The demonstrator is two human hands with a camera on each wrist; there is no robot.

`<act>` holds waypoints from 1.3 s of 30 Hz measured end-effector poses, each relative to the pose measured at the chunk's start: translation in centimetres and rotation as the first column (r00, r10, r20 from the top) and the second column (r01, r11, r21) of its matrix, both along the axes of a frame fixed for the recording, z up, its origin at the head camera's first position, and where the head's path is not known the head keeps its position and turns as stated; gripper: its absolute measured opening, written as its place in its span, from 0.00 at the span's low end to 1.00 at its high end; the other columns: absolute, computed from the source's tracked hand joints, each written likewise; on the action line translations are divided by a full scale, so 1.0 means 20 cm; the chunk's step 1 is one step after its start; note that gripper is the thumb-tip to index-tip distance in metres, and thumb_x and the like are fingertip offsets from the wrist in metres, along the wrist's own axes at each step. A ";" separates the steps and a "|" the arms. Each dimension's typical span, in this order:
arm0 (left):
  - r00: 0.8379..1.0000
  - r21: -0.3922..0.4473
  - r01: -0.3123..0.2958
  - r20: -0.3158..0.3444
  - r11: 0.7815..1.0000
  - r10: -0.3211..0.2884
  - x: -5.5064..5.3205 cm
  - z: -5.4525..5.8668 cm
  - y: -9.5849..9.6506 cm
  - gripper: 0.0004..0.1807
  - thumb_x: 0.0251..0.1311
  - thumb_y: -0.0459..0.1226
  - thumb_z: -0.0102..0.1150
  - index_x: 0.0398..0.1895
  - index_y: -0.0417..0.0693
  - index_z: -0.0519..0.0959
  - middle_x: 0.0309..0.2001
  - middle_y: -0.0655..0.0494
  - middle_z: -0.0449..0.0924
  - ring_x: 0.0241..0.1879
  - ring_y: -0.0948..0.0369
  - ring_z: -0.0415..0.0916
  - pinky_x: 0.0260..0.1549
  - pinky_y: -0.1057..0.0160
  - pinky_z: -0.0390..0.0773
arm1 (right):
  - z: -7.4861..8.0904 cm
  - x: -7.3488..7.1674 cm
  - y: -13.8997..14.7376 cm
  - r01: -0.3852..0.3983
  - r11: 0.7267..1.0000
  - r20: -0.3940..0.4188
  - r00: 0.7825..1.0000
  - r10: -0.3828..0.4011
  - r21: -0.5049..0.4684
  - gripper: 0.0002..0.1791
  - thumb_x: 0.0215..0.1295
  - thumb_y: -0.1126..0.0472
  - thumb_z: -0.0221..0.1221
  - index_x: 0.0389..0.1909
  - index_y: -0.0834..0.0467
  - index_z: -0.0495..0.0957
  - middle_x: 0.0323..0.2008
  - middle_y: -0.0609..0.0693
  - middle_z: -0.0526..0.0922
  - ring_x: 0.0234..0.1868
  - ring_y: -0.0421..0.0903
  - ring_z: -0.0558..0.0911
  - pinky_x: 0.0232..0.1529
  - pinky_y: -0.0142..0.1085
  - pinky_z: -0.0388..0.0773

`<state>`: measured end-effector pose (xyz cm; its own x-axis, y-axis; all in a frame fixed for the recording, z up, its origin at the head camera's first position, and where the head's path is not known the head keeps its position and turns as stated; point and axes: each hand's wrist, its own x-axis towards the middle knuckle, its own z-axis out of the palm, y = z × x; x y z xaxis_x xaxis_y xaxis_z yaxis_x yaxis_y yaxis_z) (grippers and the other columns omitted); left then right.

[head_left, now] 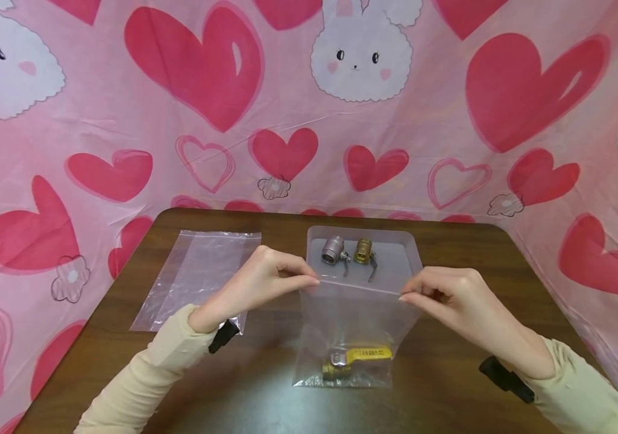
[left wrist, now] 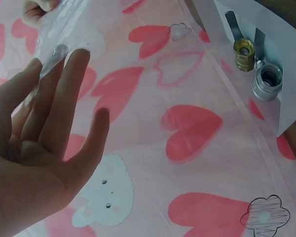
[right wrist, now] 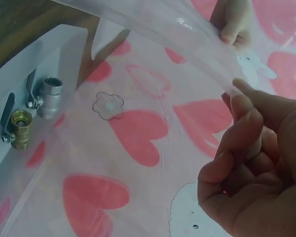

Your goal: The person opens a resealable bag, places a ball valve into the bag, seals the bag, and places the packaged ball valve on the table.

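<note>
A clear zip bag point(head_left: 353, 313) hangs between both hands, its top edge stretched nearly level. My left hand point(head_left: 271, 277) pinches the left top corner between thumb and fingers; my right hand point(head_left: 457, 298) pinches the right one. At the bottom of the bag lies a brass ball valve point(head_left: 336, 369) with a yellow lever handle point(head_left: 369, 353). In the left wrist view the fingers of my left hand point(left wrist: 49, 113) meet the crumpled plastic. Thumb and forefinger of my right hand point(right wrist: 256, 133) grip the film in the right wrist view.
Behind the bag stands a pale plastic tray point(head_left: 413, 244) holding a silver valve point(head_left: 333, 250) and a brass valve point(head_left: 363, 251), both with grey levers. Flat clear bags point(head_left: 200, 271) lie at the left of the brown table point(head_left: 265, 392). A pink heart-print sheet point(head_left: 287, 78) surrounds the table.
</note>
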<state>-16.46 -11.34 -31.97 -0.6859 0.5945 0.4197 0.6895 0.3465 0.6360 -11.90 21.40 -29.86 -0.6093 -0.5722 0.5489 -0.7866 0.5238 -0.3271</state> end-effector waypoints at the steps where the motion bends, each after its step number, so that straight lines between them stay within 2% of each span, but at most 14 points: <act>1: 1.000 -0.005 0.002 0.010 1.000 -0.002 0.00 0.00 0.00 0.04 0.56 0.38 0.71 0.34 0.52 0.89 0.30 0.63 0.89 0.22 0.74 0.68 0.22 0.73 0.67 | 0.00 0.00 0.00 -0.003 1.000 0.003 1.000 0.003 0.001 0.19 0.43 0.70 0.75 0.31 0.45 0.84 0.20 0.32 0.75 0.22 0.23 0.66 0.23 0.16 0.66; 5: 0.999 -0.035 0.014 0.032 0.999 -0.013 0.00 0.01 -0.02 0.08 0.57 0.35 0.69 0.40 0.51 0.89 0.35 0.60 0.90 0.24 0.74 0.70 0.24 0.73 0.68 | 0.01 0.00 0.01 -0.012 1.000 0.014 1.000 0.012 0.008 0.21 0.41 0.71 0.76 0.33 0.44 0.83 0.23 0.31 0.79 0.23 0.23 0.68 0.24 0.16 0.68; 10: 0.999 -0.018 0.035 0.035 0.999 -0.034 0.00 0.01 -0.02 0.09 0.60 0.33 0.66 0.44 0.48 0.88 0.35 0.59 0.90 0.30 0.74 0.82 0.23 0.73 0.68 | 0.01 0.00 0.02 -0.033 0.999 0.017 0.999 0.033 -0.002 0.21 0.42 0.71 0.75 0.34 0.45 0.84 0.24 0.32 0.80 0.23 0.24 0.70 0.24 0.17 0.69; 12: 0.999 -0.015 0.034 0.028 0.999 -0.034 0.01 0.01 -0.02 0.09 0.60 0.33 0.66 0.43 0.48 0.88 0.35 0.59 0.90 0.28 0.75 0.80 0.22 0.73 0.66 | 0.00 -0.01 0.03 -0.042 0.999 0.017 0.999 0.042 -0.011 0.20 0.43 0.71 0.75 0.34 0.46 0.84 0.24 0.35 0.82 0.24 0.25 0.71 0.25 0.17 0.70; 15: 0.999 -0.022 0.036 0.015 0.999 -0.036 0.01 0.02 -0.01 0.08 0.60 0.33 0.67 0.41 0.50 0.89 0.34 0.60 0.90 0.21 0.76 0.67 0.20 0.73 0.62 | -0.01 -0.01 0.04 -0.056 0.998 0.026 0.998 0.056 0.005 0.18 0.46 0.71 0.74 0.34 0.46 0.83 0.26 0.36 0.81 0.26 0.26 0.73 0.27 0.18 0.71; 17: 0.999 -0.028 0.054 0.003 0.998 -0.054 0.01 0.02 -0.01 0.07 0.59 0.33 0.67 0.40 0.50 0.89 0.34 0.60 0.89 0.20 0.74 0.61 0.21 0.74 0.63 | -0.02 0.00 0.04 -0.062 0.997 0.037 0.997 0.061 0.043 0.18 0.48 0.70 0.73 0.33 0.45 0.81 0.30 0.33 0.79 0.28 0.26 0.73 0.29 0.17 0.71; 19: 0.997 -0.026 0.079 -0.002 0.997 -0.079 0.02 0.01 0.00 0.07 0.60 0.33 0.67 0.40 0.50 0.88 0.35 0.60 0.89 0.22 0.75 0.63 0.23 0.74 0.65 | -0.03 0.00 0.05 -0.079 0.994 0.045 0.996 0.075 0.079 0.18 0.50 0.71 0.71 0.33 0.45 0.79 0.33 0.33 0.78 0.32 0.26 0.73 0.31 0.17 0.70; 22: 0.995 -0.014 0.100 -0.015 0.995 -0.100 0.02 0.01 0.02 0.06 0.61 0.34 0.66 0.40 0.50 0.88 0.36 0.60 0.89 0.26 0.75 0.69 0.27 0.73 0.71 | -0.05 0.02 0.05 -0.069 0.992 0.077 0.995 0.062 0.102 0.17 0.54 0.72 0.69 0.34 0.46 0.76 0.38 0.36 0.81 0.34 0.28 0.75 0.32 0.18 0.70; 27: 0.996 0.001 0.088 -0.004 0.996 -0.088 0.04 0.00 0.05 0.07 0.60 0.35 0.68 0.41 0.50 0.86 0.34 0.61 0.88 0.28 0.73 0.72 0.31 0.71 0.76 | -0.05 0.03 0.05 -0.014 0.998 0.171 0.985 0.002 0.067 0.15 0.60 0.71 0.65 0.38 0.47 0.77 0.33 0.37 0.84 0.31 0.28 0.76 0.30 0.20 0.70; 31: 0.995 0.009 0.086 0.043 0.996 -0.087 0.04 -0.01 0.08 0.17 0.56 0.38 0.71 0.50 0.49 0.83 0.37 0.59 0.89 0.29 0.75 0.78 0.31 0.73 0.78 | -0.05 0.02 0.05 -0.012 0.999 0.207 0.978 0.004 0.038 0.14 0.61 0.71 0.64 0.38 0.47 0.77 0.29 0.36 0.83 0.29 0.29 0.76 0.28 0.21 0.70; 33: 0.994 0.007 0.095 0.051 0.995 -0.095 0.04 -0.01 0.09 0.19 0.57 0.39 0.71 0.53 0.49 0.83 0.38 0.59 0.90 0.26 0.75 0.76 0.27 0.75 0.75 | -0.05 0.02 0.05 -0.018 1.000 0.220 0.975 0.013 0.022 0.14 0.60 0.71 0.65 0.37 0.48 0.78 0.29 0.36 0.83 0.28 0.31 0.77 0.28 0.22 0.70; 39: 0.994 0.021 0.113 0.009 0.993 -0.113 0.03 -0.01 0.12 0.09 0.61 0.38 0.66 0.44 0.53 0.88 0.39 0.62 0.90 0.25 0.75 0.69 0.26 0.75 0.70 | -0.08 0.00 0.06 -0.021 0.998 0.285 0.958 0.038 -0.063 0.15 0.60 0.72 0.64 0.37 0.48 0.79 0.29 0.38 0.84 0.28 0.33 0.79 0.28 0.25 0.75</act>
<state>-15.78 -8.95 -32.18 -0.6190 0.6598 0.4261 0.7173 0.2538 0.6489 -11.95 22.52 -31.43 -0.7287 -0.5648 0.3874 -0.6709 0.4748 -0.5696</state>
